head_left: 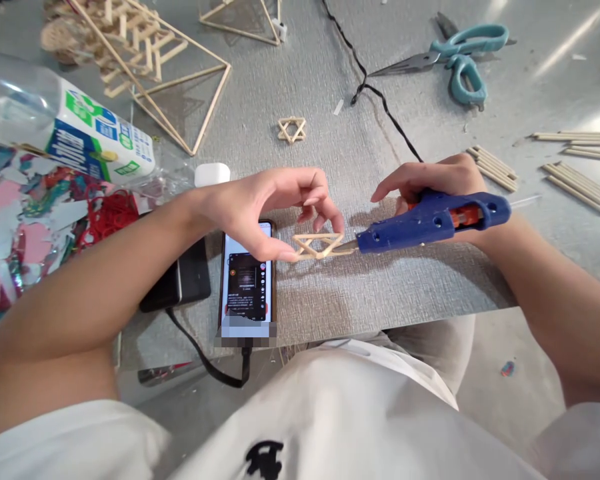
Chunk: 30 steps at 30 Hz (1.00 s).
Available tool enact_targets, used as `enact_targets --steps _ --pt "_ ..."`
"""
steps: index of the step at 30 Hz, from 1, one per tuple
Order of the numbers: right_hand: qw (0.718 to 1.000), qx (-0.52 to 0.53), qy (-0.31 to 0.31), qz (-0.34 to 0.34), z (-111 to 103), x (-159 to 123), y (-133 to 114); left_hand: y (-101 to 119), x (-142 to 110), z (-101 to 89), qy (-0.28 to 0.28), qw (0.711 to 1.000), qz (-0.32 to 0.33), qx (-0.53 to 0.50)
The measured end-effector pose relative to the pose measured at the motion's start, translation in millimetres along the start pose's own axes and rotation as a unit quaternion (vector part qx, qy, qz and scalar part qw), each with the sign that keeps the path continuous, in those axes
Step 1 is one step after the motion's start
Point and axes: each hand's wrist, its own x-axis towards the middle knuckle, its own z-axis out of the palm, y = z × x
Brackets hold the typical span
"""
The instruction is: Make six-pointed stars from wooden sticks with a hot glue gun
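The left hand (pixel 275 207) is pinching a small stick frame (pixel 318 245) between thumb and fingers, holding it above the table (pixel 330 303) just beside the phone (pixel 247 280). The right hand (pixel 433 180) is gripping a blue glue gun (pixel 420 223), its metal tip meeting the frame's right side (whether they are actually touching is hard to tell). A small stick star (pixel 292 130) is lying farther forward, and teal-handled scissors (pixel 463 50) are resting near a black cord (pixel 387 110).
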Motion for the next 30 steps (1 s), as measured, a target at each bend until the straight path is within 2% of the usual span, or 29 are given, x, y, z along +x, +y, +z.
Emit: enact_targets --steps 6,10,13,18,23,30 --pt "1.0 -0.008 0.003 -0.004 1 0 2 -1 0 -1.5 -0.008 1.0 0.006 -0.009" --pt "0.999 -0.026 -0.005 0.027 -2 -2 0 2 -1 -0.7 -0.001 1.0 -0.027 0.005" --pt "0.998 -0.045 0.008 0.048 -5 -4 -2 0 -1 0.7 0.004 0.999 -0.028 0.02" --pt "0.996 -0.062 0.03 0.059 -9 -4 2 -10 -2 4.7 0.054 0.992 -0.002 0.116" --pt "0.985 -0.143 0.051 0.087 -20 -5 12 -15 -1 9.4 0.112 0.958 -0.019 0.264" --pt "0.952 -0.272 0.029 0.135 -42 -7 27 -17 -3 8.1 0.106 0.95 -0.024 0.291"
